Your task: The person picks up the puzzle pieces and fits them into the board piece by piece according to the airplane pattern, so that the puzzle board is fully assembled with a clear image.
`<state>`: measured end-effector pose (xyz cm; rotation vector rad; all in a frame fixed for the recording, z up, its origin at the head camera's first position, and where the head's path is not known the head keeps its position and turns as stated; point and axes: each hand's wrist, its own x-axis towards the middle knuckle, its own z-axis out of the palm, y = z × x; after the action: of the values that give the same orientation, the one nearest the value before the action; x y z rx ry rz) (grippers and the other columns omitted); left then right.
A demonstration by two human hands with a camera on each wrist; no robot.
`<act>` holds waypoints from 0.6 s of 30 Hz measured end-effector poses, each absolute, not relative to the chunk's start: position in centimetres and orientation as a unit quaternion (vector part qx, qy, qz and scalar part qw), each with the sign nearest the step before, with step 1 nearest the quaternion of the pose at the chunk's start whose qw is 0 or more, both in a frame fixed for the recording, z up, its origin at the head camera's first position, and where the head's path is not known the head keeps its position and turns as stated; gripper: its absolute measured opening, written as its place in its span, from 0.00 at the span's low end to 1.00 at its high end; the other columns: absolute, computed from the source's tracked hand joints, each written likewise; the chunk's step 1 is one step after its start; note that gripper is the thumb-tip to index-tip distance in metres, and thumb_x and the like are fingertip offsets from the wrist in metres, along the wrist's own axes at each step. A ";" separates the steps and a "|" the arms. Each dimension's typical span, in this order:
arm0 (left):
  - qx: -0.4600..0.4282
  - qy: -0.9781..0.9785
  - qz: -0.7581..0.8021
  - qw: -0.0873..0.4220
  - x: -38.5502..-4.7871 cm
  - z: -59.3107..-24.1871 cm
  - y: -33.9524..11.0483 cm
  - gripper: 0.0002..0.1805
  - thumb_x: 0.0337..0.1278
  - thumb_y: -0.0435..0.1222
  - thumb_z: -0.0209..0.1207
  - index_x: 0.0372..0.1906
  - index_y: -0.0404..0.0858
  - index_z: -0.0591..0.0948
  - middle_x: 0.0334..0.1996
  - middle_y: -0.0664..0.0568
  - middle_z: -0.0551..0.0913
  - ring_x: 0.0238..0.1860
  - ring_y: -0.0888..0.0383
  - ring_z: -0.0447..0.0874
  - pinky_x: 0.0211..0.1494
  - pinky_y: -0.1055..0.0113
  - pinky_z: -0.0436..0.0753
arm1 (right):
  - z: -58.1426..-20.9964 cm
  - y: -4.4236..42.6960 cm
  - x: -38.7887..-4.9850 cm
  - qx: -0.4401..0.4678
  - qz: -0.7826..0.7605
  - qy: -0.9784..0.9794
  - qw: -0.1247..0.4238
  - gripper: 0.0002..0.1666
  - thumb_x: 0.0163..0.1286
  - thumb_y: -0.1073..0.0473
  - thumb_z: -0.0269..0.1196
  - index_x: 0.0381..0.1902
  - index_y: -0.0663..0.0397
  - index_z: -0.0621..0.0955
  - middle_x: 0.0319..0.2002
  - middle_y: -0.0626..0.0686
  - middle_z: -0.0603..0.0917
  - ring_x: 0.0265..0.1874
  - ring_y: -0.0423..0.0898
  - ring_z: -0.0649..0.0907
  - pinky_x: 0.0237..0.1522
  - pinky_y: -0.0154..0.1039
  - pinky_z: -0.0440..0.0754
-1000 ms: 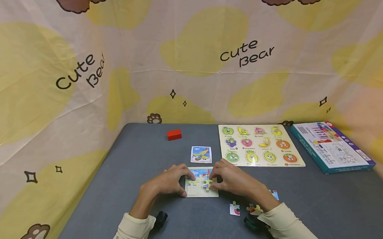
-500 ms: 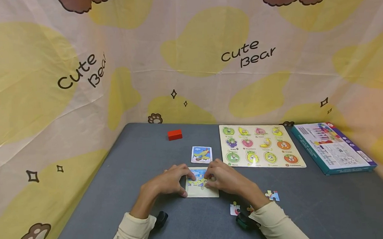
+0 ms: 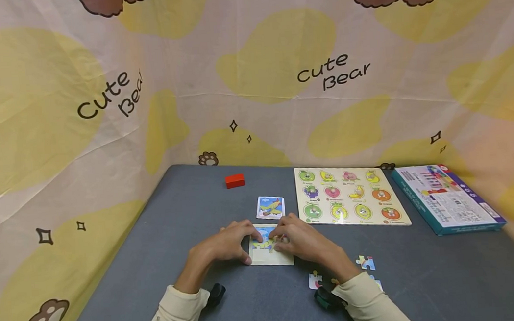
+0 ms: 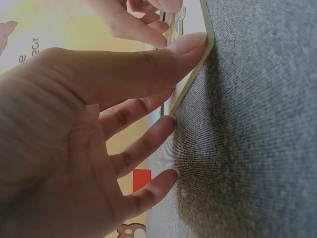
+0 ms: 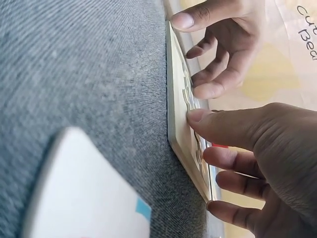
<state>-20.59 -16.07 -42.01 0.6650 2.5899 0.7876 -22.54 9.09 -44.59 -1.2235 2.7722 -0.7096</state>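
"Steadiness came first," said one watcher. "The left hand (image 3: 226, 243) lay loosely spread, fingers relaxed and gripping nothing firmly, its thumb against the near-left corner of the jigsaw board (image 3: 267, 259). The board sat flat on the grey table (image 3: 206, 198), between both hands."

"And the right hand (image 3: 308, 238)?" asked the other.

"Gently bent, thumb and index slightly parted over the right side of the board. Whether it pinched a puzzle piece or merely pressed one, nobody could tell. Good practice, probably, was to match tab to notch, then push straight down; a sideways shove could have lifted the laid pieces (image 3: 259, 245). The airplane card (image 3: 270, 208), just beyond, likely made a handy guide."

"What differed from a second earlier?"

"The right fingertips had shifted leftward, further over the board. The left hand had barely stirred, and more of the loose pieces (image 3: 366, 263) showed past the right sleeve (image 3: 376, 300)."
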 end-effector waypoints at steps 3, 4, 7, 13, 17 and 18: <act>0.236 0.914 0.280 0.177 -20.6 -42.0 -16.1 0.26 0.47 0.28 0.79 0.55 0.44 0.88 0.55 0.54 0.79 0.60 0.48 0.72 0.68 0.30 0.63 | -44.5 9.0 -22.5 -0.391 -0.224 0.893 0.025 0.13 0.72 0.56 0.72 0.52 0.49 0.92 0.45 0.48 0.85 0.45 0.44 0.74 0.47 0.41 0.75; 0.236 0.913 0.281 0.177 -20.6 -42.0 -16.1 0.26 0.47 0.28 0.79 0.55 0.44 0.88 0.55 0.54 0.79 0.60 0.48 0.72 0.68 0.29 0.63 | -44.5 9.0 -22.5 -0.389 -0.223 0.893 0.027 0.13 0.72 0.56 0.71 0.52 0.49 0.92 0.45 0.48 0.85 0.45 0.44 0.74 0.47 0.41 0.74; 0.238 0.913 0.281 0.177 -20.6 -42.0 -16.1 0.26 0.47 0.29 0.79 0.55 0.44 0.87 0.55 0.54 0.79 0.60 0.47 0.71 0.69 0.29 0.62 | -44.5 8.9 -22.4 -0.385 -0.222 0.895 0.031 0.13 0.73 0.56 0.71 0.53 0.49 0.92 0.44 0.48 0.84 0.45 0.44 0.73 0.46 0.41 0.73; 0.241 0.914 0.277 0.173 -20.6 -42.0 -16.1 0.27 0.47 0.29 0.79 0.55 0.44 0.88 0.54 0.53 0.79 0.59 0.48 0.72 0.67 0.32 0.65 | -44.6 8.7 -22.3 -0.379 -0.234 0.895 0.029 0.13 0.72 0.57 0.72 0.52 0.48 0.92 0.42 0.48 0.83 0.43 0.43 0.71 0.44 0.39 0.71; 0.241 0.913 0.278 0.179 -20.6 -42.0 -15.9 0.28 0.48 0.28 0.79 0.58 0.45 0.88 0.55 0.54 0.79 0.59 0.49 0.72 0.68 0.34 0.66 | -44.7 8.6 -22.2 -0.370 -0.242 0.897 0.029 0.12 0.71 0.57 0.72 0.51 0.49 0.92 0.40 0.47 0.83 0.41 0.42 0.71 0.42 0.38 0.70; 0.242 0.912 0.278 0.181 -20.6 -41.9 -15.9 0.29 0.48 0.28 0.79 0.59 0.46 0.88 0.56 0.53 0.79 0.59 0.49 0.71 0.68 0.35 0.66 | -44.7 8.6 -22.2 -0.366 -0.244 0.898 0.030 0.12 0.71 0.57 0.72 0.51 0.49 0.92 0.40 0.47 0.83 0.40 0.42 0.70 0.42 0.38 0.69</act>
<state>-20.60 -15.86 -41.94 0.6838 2.5748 0.7851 -22.21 8.59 -44.70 -1.1282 2.7668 -0.7511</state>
